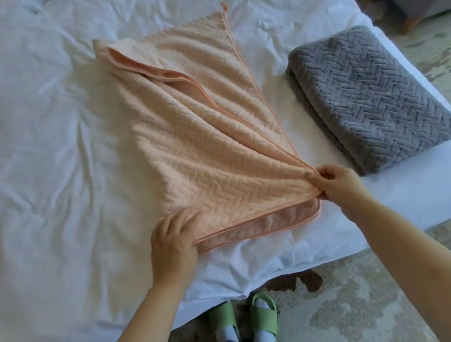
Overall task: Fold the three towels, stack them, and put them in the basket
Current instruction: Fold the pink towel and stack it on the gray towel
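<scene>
Two hands work the near edge of the peach towel (208, 144), which lies half-folded on the white bedsheet (38, 140). Left hand (174, 238) pinches the near-left corner, fingers curled over both layers. Right hand (337, 183) grips the near-right corner, fabric bunched into a fan of creases.

Risk: near corners meet, far edges do not. The upper layer sits skewed, trim splaying toward the far right, far-left corner rolled back. Pulling tight from here would likely set a crooked fold; a lopsided bundle may stack badly.

Peach towel: plush, herringbone relief, piped orange trim, hanging loop at far corner. Soft, drapes readily.

Grey towel (368, 96): same weave, already a neat thick rectangle, right of the peach one, apart from it.

Third towel and basket: not in view.
</scene>
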Available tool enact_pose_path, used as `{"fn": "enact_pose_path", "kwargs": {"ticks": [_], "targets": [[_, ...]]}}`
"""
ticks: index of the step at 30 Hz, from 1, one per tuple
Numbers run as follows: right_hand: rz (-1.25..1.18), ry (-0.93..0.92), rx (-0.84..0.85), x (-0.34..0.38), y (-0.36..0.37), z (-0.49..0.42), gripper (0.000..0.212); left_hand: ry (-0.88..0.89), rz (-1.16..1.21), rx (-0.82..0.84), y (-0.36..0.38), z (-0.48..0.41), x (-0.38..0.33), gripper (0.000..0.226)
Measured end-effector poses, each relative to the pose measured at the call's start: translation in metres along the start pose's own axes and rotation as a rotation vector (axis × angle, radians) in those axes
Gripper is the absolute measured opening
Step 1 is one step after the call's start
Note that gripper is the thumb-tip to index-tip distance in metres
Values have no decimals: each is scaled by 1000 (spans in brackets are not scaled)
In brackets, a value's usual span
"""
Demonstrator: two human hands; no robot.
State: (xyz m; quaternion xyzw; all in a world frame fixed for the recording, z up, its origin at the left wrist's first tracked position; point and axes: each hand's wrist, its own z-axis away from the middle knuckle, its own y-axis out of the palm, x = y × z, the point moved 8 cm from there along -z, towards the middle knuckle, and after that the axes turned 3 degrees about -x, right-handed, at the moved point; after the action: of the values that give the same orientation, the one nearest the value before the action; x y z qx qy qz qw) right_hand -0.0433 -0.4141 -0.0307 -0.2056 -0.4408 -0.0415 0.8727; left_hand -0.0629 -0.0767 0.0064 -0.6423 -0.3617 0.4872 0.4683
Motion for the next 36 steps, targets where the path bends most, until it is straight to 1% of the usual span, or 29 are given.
{"fn": "enact_pose_path", "kwargs": {"ticks": [1,3,6,9,10,12,14,16,18,19,21,23,25,26,27,28,29,31,33,36], "targets": [[21,12,5,-7,-3,-1,20,3,-7,-6,-1,2,6,72],[154,25,35,-23,0,-1,20,21,-30,28,3,11,17,73],[321,-13,19,-35,8,-2,18,68,-64,139,16,32,35,80],[449,-78,-4,-32,12,-1,18,56,-68,276,26,44,51,83],[518,-101,-12,-31,12,-1,18,56,-70,329,29,46,53,82],[647,-135,-33,-27,14,2,17,68,-86,409,34,49,58,71],[724,-123,-76,-21,17,6,19,74,-72,440,36,50,60,69],[764,-160,-151,-8,20,9,33,64,11,370,24,39,60,69],[795,-315,-209,15,33,13,44,44,113,246,7,22,58,62],[797,-407,-208,26,44,14,49,40,133,193,3,11,56,61],[837,-532,-121,38,74,12,57,34,129,161,2,-9,52,62],[989,-582,10,33,102,7,59,-1,92,213,13,-23,52,64],[1129,-534,98,17,110,-3,57,-17,5,283,29,-31,56,63],[1144,-487,84,12,105,-9,56,-13,-28,307,34,-35,57,61],[1124,-458,33,11,96,-14,53,-17,-30,311,35,-39,58,58],[1079,-457,-39,15,87,-17,49,-21,-7,287,31,-45,57,54],[1028,-473,-109,23,80,-20,43,-22,23,229,23,-53,55,49],[917,-503,-181,43,73,-31,29,-41,61,101,11,-75,52,42],[799,-528,-163,68,80,-49,20,-104,78,40,5,-102,52,35],[691,-574,-30,111,107,-82,16,-251,140,-24,-1,-151,59,30]]}}
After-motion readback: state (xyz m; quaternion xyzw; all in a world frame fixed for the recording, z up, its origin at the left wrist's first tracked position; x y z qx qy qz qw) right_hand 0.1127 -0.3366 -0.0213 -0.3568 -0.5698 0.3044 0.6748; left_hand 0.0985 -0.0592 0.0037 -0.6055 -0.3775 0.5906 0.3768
